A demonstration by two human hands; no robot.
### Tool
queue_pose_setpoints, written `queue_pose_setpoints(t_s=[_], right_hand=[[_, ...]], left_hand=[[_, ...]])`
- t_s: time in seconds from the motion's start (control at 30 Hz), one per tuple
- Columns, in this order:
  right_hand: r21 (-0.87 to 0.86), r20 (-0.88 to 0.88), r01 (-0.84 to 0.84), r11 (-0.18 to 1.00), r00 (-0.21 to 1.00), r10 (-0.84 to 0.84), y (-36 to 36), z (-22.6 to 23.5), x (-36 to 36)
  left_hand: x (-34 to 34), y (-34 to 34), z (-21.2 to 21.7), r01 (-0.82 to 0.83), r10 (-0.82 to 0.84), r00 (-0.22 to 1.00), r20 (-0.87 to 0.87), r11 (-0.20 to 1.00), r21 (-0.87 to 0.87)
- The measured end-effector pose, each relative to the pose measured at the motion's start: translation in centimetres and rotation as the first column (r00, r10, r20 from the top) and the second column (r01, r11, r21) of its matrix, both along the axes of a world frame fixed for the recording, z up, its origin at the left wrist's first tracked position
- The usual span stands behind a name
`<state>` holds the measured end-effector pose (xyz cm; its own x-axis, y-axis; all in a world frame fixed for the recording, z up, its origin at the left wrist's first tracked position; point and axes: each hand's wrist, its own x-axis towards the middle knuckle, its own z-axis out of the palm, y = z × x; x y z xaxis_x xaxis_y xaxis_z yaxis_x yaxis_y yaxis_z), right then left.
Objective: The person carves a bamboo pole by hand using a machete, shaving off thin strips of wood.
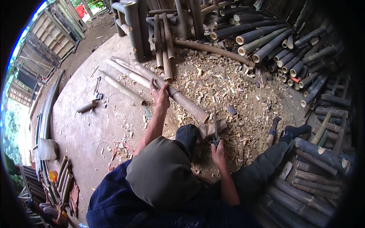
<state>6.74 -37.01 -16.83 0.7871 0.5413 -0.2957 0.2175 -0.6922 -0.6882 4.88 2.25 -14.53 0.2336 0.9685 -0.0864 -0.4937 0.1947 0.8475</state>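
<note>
Two hands work: the left hand [160, 95] grips a long, pale bamboo pole [171, 93] lying on the chip-strewn floor [83, 129]; right hand [218, 154], fingers closed, holds a knife [215, 127] upright.

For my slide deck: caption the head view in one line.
Seated among wood chips, left hand steadies a bamboo pole while right hand holds a blade.

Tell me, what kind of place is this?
Probably an open-air bamboo workshop: cut bamboo poles are stacked around, wood chips litter the concrete floor, and the left hand steadies a bamboo pole.
</note>
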Motion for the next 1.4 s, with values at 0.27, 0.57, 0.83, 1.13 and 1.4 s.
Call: queue_pose_setpoints(t_s=[0.27, 0.57, 0.83, 1.13, 1.4], right_hand=[[-0.096, 0.001, 0.023, 0.995, 1.0, -0.023, -0.9, 0.2, 0.2], [0.189, 0.093, 0.057, 0.98, 0.993, -0.075, -0.4, -3.0, 0.3], [0.253, 0.057, 0.21, 0.944, 0.971, -0.231, -4.1, 3.1, 0.8], [0.096, 0.114, 0.14, 0.985, 0.982, -0.151, -3.4, 4.0, -0.5], [-0.144, 0.157, 0.041, 0.989, 0.987, -0.019, -1.4, 6.0, -0.2]], left_hand=[[0.7, 2.9, 12.1, 0.375, -0.438, 0.835, 0.333, 0.896, 0.237], [-0.2, 5.2, 23.6, 0.576, -0.419, 0.808, -0.415, 0.71, 0.404], [0.3, 0.9, 13.3, 0.416, -0.428, 0.853, 0.299, 0.903, 0.107], [-0.8, -0.1, 4.8, 0.24, -0.214, 0.961, 0.175, 0.96, -0.147], [-0.1, -0.2, 3.2, -0.104, 0.071, 0.977, -0.199, 0.982, -0.159]])
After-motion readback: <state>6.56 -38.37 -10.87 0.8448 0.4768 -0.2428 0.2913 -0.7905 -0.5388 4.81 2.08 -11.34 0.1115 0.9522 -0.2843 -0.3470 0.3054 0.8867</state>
